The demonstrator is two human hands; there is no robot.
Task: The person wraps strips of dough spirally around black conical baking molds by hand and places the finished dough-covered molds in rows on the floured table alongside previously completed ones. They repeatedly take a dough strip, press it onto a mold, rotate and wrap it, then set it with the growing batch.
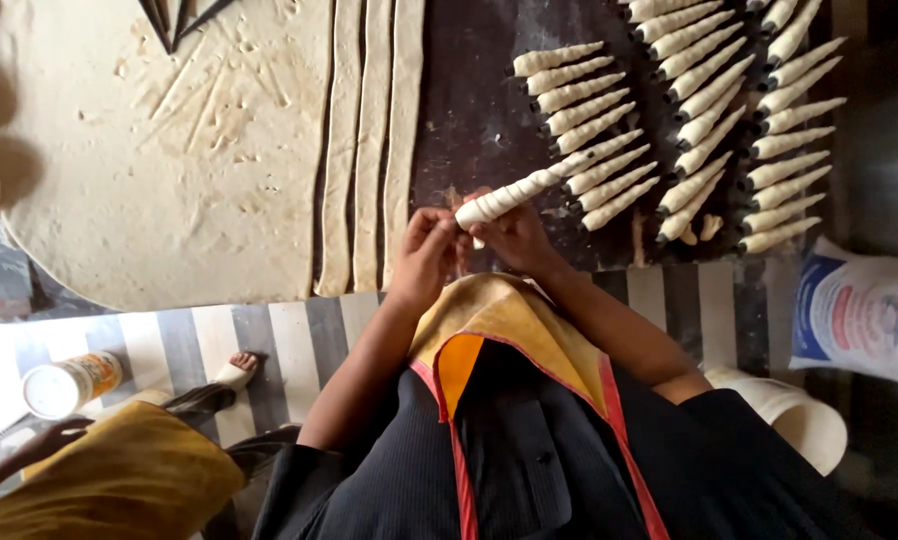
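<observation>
**Ana:** Dark, floury tabletop (489, 120) up top, striped mat (269, 345) beneath it, and we're looking straight down on someone working at its near edge

**Ben:** Both hands are busy on one piece. The right hand (514, 235) is clenched around the wide end of a dough-wrapped cone (514, 193), and the left hand (427, 250) pinches in just beside it, fingertips at that same fat end, where a loose tail of dough seems to hang

**Ana:** So the cone sits where, against the grip?

**Ben:** Its base is inside the right-hand grip, its tapered tip pointing up and away to the far right, clear of both palms. Held out like that, I'd judge, so the spiral wrap stays unsquashed while the end gets tucked

**Ana:** And just past that tip?

**Ben:** Rows of finished cones (669, 110), all slanted the same way, lying side by side but not piled. The tip of the held one nearly reaches the nearest row. Spacing looks deliberate, probably to keep them from sticking

**Ana:** Off to the left of the grip?

**Ben:** Three long cut dough strips (372, 140) lying parallel, close at hand, running away from the worker, and beyond them the big rolled dough sheet (159, 140) scored with knife marks. Strips nearest, sheet further: supply in easy reach, by my reading

**Ana:** Anything else?

**Ben:** A white sack (859, 310) lies well to the right, a small cylindrical tin (69, 383) on its side well to the lower left, and another person's foot (237, 368) on the mat near it
</observation>
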